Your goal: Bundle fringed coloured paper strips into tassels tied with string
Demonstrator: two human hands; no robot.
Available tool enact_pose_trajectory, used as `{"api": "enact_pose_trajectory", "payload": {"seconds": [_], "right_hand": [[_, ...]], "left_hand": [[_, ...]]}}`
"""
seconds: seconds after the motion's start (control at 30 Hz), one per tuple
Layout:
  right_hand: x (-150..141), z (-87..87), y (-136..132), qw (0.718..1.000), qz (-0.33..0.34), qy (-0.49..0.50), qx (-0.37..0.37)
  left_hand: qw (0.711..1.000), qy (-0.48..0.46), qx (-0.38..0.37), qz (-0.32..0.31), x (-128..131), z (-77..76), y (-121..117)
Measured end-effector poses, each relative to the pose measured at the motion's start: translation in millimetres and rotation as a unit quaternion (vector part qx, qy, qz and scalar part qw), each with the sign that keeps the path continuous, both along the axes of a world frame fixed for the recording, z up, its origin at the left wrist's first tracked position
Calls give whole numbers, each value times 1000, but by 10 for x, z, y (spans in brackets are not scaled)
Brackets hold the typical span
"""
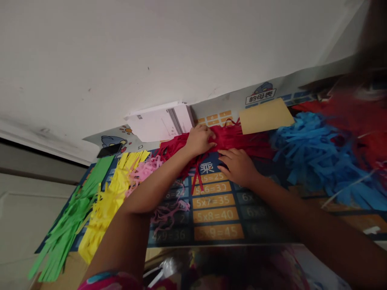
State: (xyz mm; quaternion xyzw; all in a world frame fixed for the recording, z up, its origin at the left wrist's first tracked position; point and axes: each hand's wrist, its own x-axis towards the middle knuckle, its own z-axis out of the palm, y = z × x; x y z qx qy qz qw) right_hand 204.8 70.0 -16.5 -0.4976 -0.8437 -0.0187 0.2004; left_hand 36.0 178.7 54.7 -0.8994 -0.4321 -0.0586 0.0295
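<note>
A bundle of red fringe strips [229,137] lies across the tabletop, with a few loose ends trailing toward me. My left hand [199,140] is closed on its left part, fingers curled over the strips. At the bundle's near edge rests my right hand [238,165], its fingers stretched out and apart, the fingertips touching or almost touching the red strips. Pink curly strips [146,171] are partly hidden behind my left forearm. More pink strips [171,211] lie between my arms.
Left of me are yellow fringe [105,205] and green fringe [75,213], overhanging the edge, with a dark phone-like object [109,150] behind. White cards [157,123] lean on the wall [181,48]. A tan card [266,116], blue fringe [329,157] and blurred red material [356,121] are right.
</note>
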Motion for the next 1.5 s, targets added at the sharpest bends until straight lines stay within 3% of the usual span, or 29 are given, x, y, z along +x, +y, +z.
{"api": "enact_pose_trajectory", "payload": {"seconds": [0.2, 0.3, 0.4, 0.57, 0.83, 1.07, 1.17, 1.33, 1.5], "right_hand": [[-93, 34, 1, 999, -5, -25, -22], [-106, -13, 23, 999, -15, -22, -23], [-110, -57, 51, 999, -30, -9, -29], [-121, -73, 81, 999, -37, -1, -28], [-123, -107, 104, 997, -71, 10, -40], [-112, -66, 109, 995, -78, 12, -66], [-82, -45, 101, 994, -73, 15, -84], [-22, -132, 176, 993, -61, 49, -91], [-20, -95, 147, 993, -57, 39, -93]], "left_hand": [[995, -64, -73, 6, -27, -48, 187], [995, -69, -72, 2, -45, -64, 241], [998, -50, -18, -31, -63, -35, 201], [976, 94, 148, -129, -121, 10, 81], [956, 144, 169, -195, -290, -23, 137], [972, 119, 106, -170, -252, -4, 78], [983, 97, 55, -147, -175, -64, 62], [995, 58, 37, -76, -65, -236, 174], [998, 57, 20, -26, -33, -241, 116]]}}
